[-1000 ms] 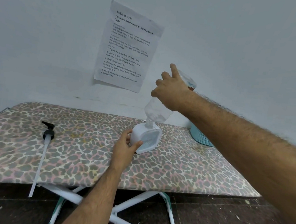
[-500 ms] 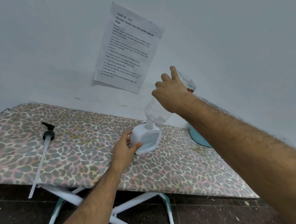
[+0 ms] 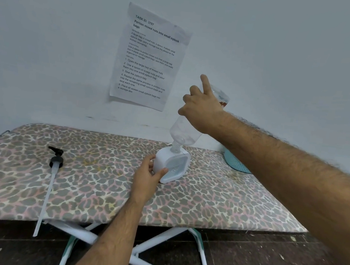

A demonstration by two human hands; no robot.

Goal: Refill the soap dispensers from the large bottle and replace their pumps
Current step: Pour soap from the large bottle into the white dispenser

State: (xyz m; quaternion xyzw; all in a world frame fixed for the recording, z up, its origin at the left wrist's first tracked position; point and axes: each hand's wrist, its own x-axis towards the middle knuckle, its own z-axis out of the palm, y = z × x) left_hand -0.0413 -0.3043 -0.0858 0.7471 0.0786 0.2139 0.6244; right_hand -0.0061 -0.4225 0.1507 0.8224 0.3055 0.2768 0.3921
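Mid-refill, I'd say: the right hand [image 3: 202,109] grips the large bottle [image 3: 186,131] upended, neck down in the white dispenser [image 3: 172,164] on the leopard-print table [image 3: 227,201]. The left hand [image 3: 147,177] holds the dispenser steady. The bottle looks nearly empty. The pump [image 3: 55,159] lies well off to the left, so it's not back in yet.
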